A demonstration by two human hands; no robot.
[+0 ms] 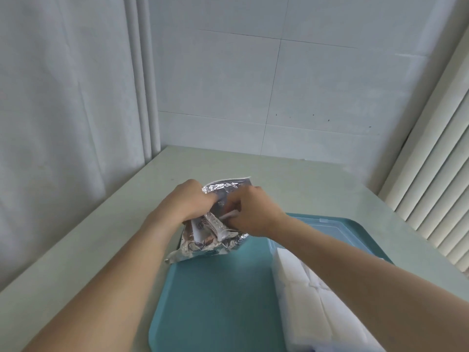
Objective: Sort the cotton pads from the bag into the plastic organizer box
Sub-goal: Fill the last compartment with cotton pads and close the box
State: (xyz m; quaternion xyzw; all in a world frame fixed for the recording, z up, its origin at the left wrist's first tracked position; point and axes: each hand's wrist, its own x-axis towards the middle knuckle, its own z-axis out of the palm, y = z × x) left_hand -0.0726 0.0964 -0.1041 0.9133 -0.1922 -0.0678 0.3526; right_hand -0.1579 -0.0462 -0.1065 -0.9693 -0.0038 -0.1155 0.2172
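Head view: extraction step. Left hand [191, 201] grips the foil bag [215, 224] at its mouth, holding it over the far-left corner of the teal tray [215, 295]. Right hand [250, 214] reaches into the opening, fingers pinching what looks like white cotton pads [232, 214]. Clear organizer box [319, 288], already holding rows of pads, sits on the tray's right. Next, I'd judge: pull the pinch free, carry it right, seat the pads in the box.

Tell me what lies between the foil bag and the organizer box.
Head view: only bare teal tray between the foil bag and organizer box; the right forearm crosses above.
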